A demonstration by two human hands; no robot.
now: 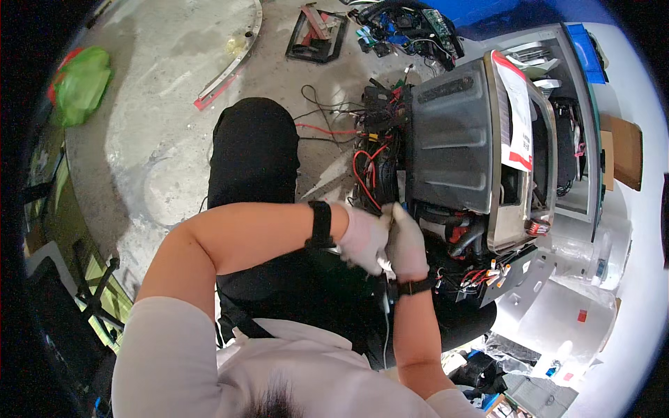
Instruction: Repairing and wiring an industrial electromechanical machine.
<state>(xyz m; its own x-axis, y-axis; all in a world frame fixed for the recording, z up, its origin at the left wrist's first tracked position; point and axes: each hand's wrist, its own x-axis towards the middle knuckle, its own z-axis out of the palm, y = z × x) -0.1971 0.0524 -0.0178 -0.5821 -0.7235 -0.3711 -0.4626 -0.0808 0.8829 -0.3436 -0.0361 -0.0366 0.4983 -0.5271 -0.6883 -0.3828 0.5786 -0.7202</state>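
Observation:
In front of my body, my left hand (pixel 364 238) and my right hand (pixel 406 245) meet, both in pale work gloves. Their fingers are closed and pressed together, so I cannot make out what is between them. Just beyond the fingertips lies a bundle of black cables (pixel 385 182), with a red cable (pixel 359 172) looping out of it. This bundle runs beside a large grey ribbed plastic housing (pixel 449 139). Below my right wrist hangs a thin light cord (pixel 387 327); its upper end is hidden by the hands.
White paper with red print (pixel 514 115) covers part of the housing's rim. Loose wires with orange and white ends (pixel 484 275) stick out near a metal plate (pixel 533 282). Farther off are a black tray (pixel 317 36), circuit boards with cables (pixel 411 31) and a green bag (pixel 82 85).

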